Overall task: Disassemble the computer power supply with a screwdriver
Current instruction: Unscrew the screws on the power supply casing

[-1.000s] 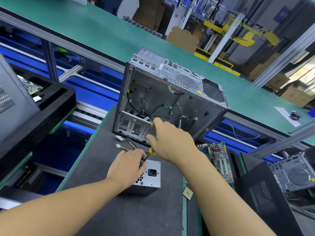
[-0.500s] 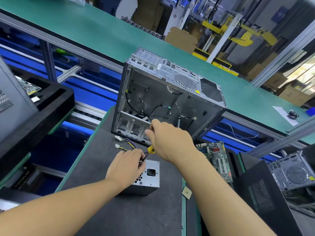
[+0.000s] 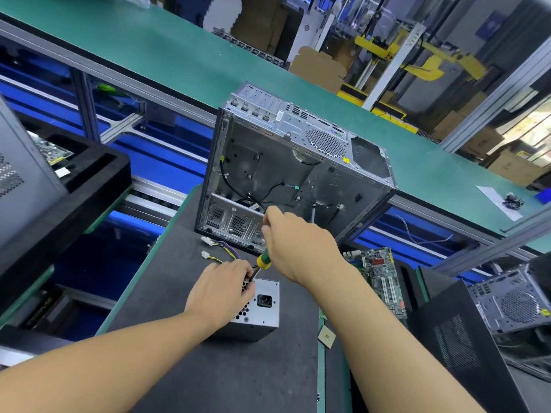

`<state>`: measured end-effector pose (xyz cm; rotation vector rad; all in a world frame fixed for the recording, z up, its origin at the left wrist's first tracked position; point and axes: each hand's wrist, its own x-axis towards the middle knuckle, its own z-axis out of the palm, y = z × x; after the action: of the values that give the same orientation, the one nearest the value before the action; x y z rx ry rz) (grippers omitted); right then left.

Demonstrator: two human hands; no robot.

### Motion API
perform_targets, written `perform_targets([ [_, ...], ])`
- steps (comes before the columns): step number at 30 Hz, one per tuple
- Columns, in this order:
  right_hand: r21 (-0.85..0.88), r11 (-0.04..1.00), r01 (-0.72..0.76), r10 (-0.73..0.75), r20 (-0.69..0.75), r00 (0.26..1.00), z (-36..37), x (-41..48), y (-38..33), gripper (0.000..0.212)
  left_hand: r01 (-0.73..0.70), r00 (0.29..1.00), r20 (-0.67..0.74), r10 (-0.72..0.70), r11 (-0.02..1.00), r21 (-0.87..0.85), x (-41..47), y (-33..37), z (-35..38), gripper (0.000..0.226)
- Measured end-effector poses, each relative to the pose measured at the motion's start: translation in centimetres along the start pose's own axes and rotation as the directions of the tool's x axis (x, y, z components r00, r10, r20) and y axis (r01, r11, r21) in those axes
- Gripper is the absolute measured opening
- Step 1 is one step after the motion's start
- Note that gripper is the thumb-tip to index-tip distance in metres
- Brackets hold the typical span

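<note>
Clamped round the screwdriver, the right hand aims its tip down; the left hand grips the power supply at its far edge, likely to steady it.

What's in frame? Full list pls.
mat: 1, black, centre bench
power supply: 1, silver, on mat
screwdriver: 1, yellow-green handle, tip at power supply's top edge
cables: 1 bundle, multicoloured with white plugs, on mat left of screwdriver
computer case: 1, silver, open, behind power supply
circuit board: 1, green, right of mat
second case: 1, silver, far right
tray: 1, black, left
conveyor belt: 1, green, behind
left hand: holds power supply
right hand: grips screwdriver handle
</note>
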<state>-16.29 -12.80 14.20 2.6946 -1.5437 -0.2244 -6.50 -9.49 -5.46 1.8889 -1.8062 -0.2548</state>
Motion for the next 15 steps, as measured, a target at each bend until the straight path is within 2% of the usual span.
perform_targets([
  [5,0.137,0.991,0.000,-0.016,0.116,0.993,-0.46,0.17,0.18,0.029,-0.004,1.000,-0.028,0.004,1.000,0.005,0.03,0.05,0.03,0.009],
  [11,0.015,0.999,-0.048,0.048,0.006,0.999,-0.04,0.05,-0.19,0.035,-0.014,0.999,-0.043,0.014,1.000,0.002,-0.02,-0.11,0.21,0.011],
  [13,-0.016,1.000,-0.013,0.013,-0.030,0.999,0.11,0.06,-0.05,0.024,-0.012,0.999,-0.036,0.012,1.000,0.000,-0.01,-0.16,0.18,0.012],
  [15,-0.006,1.000,-0.007,0.008,0.007,1.000,-0.02,0.06,0.04,0.018,-0.010,1.000,-0.025,0.010,1.000,-0.006,-0.05,-0.11,0.14,0.012],
])
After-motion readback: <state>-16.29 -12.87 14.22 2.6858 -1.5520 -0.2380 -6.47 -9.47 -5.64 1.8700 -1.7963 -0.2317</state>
